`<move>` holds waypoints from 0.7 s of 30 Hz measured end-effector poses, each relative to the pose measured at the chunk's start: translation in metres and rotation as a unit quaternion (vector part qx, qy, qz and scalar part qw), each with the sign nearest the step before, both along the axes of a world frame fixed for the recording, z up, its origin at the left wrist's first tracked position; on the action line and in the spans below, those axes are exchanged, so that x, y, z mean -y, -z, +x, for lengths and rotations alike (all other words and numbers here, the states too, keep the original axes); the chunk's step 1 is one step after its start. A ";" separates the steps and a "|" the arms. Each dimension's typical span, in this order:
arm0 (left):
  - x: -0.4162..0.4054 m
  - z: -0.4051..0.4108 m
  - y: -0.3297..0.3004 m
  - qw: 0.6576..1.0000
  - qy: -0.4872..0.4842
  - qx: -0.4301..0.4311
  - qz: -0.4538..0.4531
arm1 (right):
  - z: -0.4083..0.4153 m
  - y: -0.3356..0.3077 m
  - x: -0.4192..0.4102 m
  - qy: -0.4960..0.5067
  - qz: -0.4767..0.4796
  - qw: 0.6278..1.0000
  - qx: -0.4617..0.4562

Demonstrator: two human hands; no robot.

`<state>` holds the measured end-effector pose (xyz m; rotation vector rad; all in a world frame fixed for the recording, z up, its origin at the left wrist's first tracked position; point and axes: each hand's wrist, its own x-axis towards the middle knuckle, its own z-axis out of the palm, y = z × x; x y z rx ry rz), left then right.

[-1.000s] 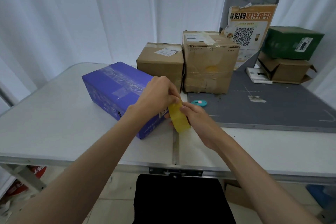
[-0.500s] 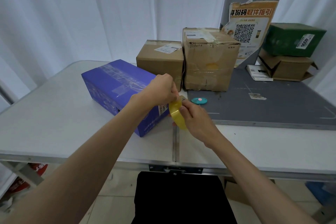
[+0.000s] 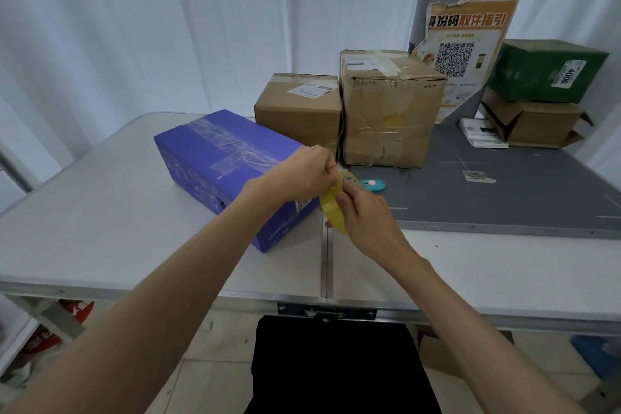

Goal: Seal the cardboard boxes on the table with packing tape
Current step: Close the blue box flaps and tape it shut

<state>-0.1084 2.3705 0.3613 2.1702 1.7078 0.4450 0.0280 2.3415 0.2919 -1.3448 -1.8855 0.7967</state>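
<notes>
A yellow roll of packing tape (image 3: pixel 331 208) is held above the table between both hands. My right hand (image 3: pixel 364 215) grips the roll from the right side. My left hand (image 3: pixel 304 173) pinches at the roll's top edge, fingers curled over it. Just behind and to the left lies a purple box (image 3: pixel 215 151) with clear tape strips across its top. Two brown cardboard boxes stand further back: a lower one (image 3: pixel 297 104) and a taller one (image 3: pixel 386 111), both with tape and labels on them.
A small teal cutter (image 3: pixel 373 184) lies on the grey mat (image 3: pixel 504 191) right of my hands. A green box (image 3: pixel 547 70) sits on an open brown box (image 3: pixel 537 124) at the far right. The white folding table (image 3: pixel 100 212) has a centre seam.
Both hands with the tape roll have stayed together and shifted slightly away from me. The roll has turned a little in my grip.
</notes>
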 end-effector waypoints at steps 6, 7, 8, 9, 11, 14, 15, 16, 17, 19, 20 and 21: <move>0.005 0.006 0.013 0.990 -0.044 0.096 0.097 | 0.003 -0.009 -0.002 0.011 -0.018 0.999 -0.045; 0.004 0.007 0.014 0.989 -0.048 0.103 0.096 | 0.003 -0.008 -0.001 0.012 -0.019 0.999 -0.049; 0.004 0.007 0.014 0.988 -0.050 0.108 0.097 | 0.003 -0.009 -0.001 0.015 -0.019 0.998 -0.053; 0.004 0.008 0.014 0.987 -0.053 0.112 0.098 | 0.003 -0.010 0.000 0.019 -0.019 0.998 -0.056; 0.003 0.010 0.014 0.986 -0.058 0.119 0.104 | 0.002 -0.011 0.001 0.026 -0.018 0.998 -0.057; 0.003 0.013 0.013 0.983 -0.064 0.133 0.111 | 0.002 -0.013 0.002 0.034 -0.013 0.998 -0.052; 0.003 0.013 0.013 0.982 -0.064 0.137 0.112 | 0.002 -0.013 0.002 0.035 -0.011 0.998 -0.053; 0.002 0.013 0.013 0.982 -0.063 0.141 0.113 | 0.002 -0.013 0.002 0.037 -0.008 0.998 -0.055; 0.002 0.014 0.013 0.981 -0.061 0.147 0.112 | 0.002 -0.013 0.003 0.040 -0.004 0.998 -0.056; 0.001 0.015 0.014 0.979 -0.056 0.162 0.112 | 0.002 -0.013 0.003 0.047 0.004 0.998 -0.049; 0.001 0.015 0.014 0.978 -0.054 0.169 0.112 | 0.002 -0.014 0.003 0.049 0.007 0.998 -0.047; 0.000 0.014 0.014 0.977 -0.052 0.175 0.112 | 0.002 -0.014 0.003 0.051 0.010 0.998 -0.046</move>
